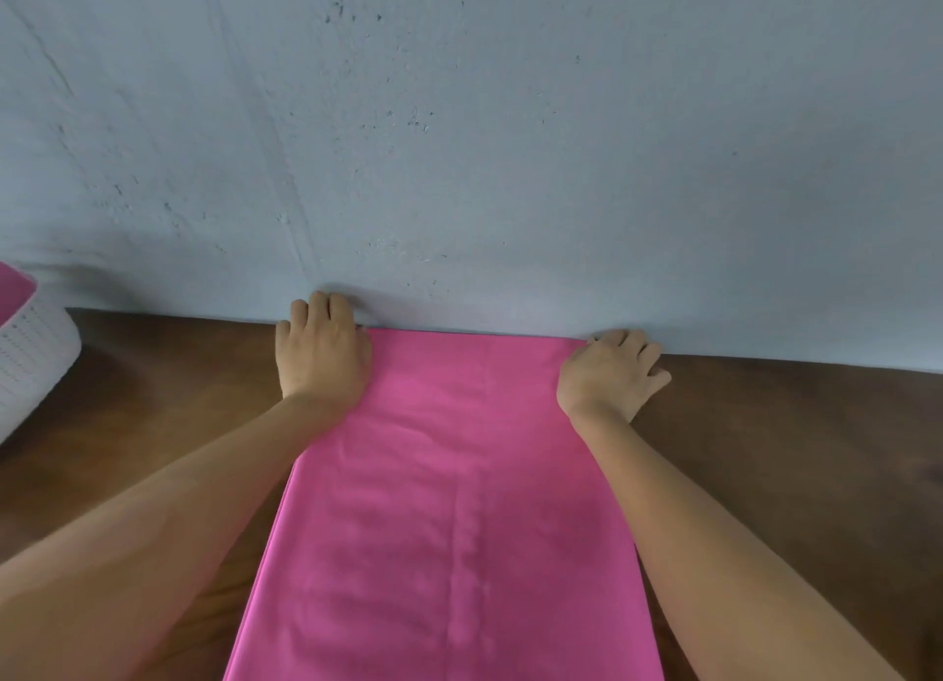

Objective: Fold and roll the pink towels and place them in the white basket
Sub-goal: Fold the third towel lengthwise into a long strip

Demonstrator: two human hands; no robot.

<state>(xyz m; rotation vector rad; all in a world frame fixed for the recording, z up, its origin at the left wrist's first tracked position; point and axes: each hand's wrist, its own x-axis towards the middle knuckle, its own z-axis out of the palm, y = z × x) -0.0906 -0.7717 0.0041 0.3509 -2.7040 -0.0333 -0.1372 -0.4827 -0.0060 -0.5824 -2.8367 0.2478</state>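
Grey wall [459, 119] rising behind a brown wooden tabletop [791, 450]. A pink towel [449, 502], folded into a long strip, lies flat on the tabletop, running from the near edge of view to the wall. White basket [30, 369] at far left, well apart from the towel, with pink cloth [13, 292] inside. Left hand [319, 353] grips the towel's far left corner with curled fingers; right hand [607, 374] likewise grips the far right corner.
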